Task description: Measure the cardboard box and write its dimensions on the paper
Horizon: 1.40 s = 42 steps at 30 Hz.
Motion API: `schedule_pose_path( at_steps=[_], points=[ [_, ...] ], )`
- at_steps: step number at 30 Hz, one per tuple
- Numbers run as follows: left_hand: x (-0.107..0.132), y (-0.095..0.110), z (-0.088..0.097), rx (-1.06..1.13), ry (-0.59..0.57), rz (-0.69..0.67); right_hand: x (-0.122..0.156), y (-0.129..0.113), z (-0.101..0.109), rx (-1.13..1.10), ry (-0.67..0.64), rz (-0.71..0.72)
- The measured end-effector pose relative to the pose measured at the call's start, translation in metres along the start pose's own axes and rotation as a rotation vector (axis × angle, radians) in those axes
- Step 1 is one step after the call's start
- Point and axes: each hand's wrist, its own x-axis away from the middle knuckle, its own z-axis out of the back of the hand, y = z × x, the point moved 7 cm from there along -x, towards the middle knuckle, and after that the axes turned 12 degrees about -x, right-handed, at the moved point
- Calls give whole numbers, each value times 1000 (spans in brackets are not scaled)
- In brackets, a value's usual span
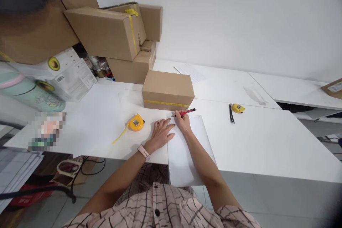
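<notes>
My right hand (pixel 182 122) grips a red and black pen (pixel 188 112), its tip at the top left part of a white sheet of paper (pixel 181 160). Fingers spread, my left hand (pixel 160 132) lies flat across the sheet's left edge. The sheet hangs over the table's front edge. Just beyond my hands sits a closed cardboard box (pixel 168 87) with yellow tape along its lower side. To the left of my left hand lies a yellow tape measure (pixel 136 123) with a short length of blade pulled out.
Another yellow tape measure (pixel 237 108) with a black strap lies to the right on the white table (pixel 253 142). Cardboard boxes (pixel 101 32) are stacked at the back left. A mint bottle (pixel 32 92) and a white avocado-print box (pixel 72 78) stand at the left. Papers (pixel 189 72) lie behind the box.
</notes>
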Motion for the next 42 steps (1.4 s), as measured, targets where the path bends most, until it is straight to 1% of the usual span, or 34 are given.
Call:
schedule_pose_path(
  at_steps=[2,5,9,11,14,17,22,28,34,42],
  points=[
    [-1,-2,0,-3,-1,2,-1,1,1,-11,17,10],
    [-3,-3,0,3,-11,7,0,5,-3,-59,-13,5],
    [-4,-3,-3,7,-27,4,4,9,-4,-98,6,-54],
    [-5,-3,-4,12,-30,-3,6,6,-2,-57,44,-62],
    [-6,-3,-6,29,-32,-7,8,-5,0,50,92,-12],
    [-6,-2,-6,43,-29,0,8,-10,-1,98,100,8],
    [-5,0,0,39,-12,0,8,-9,-2,111,121,22],
    [-4,0,5,3,7,2,8,-5,-3,131,106,44],
    [-5,0,5,4,-3,11,7,-2,-3,162,97,42],
    [-5,-1,5,2,13,4,6,2,-4,193,84,35]
  ],
)
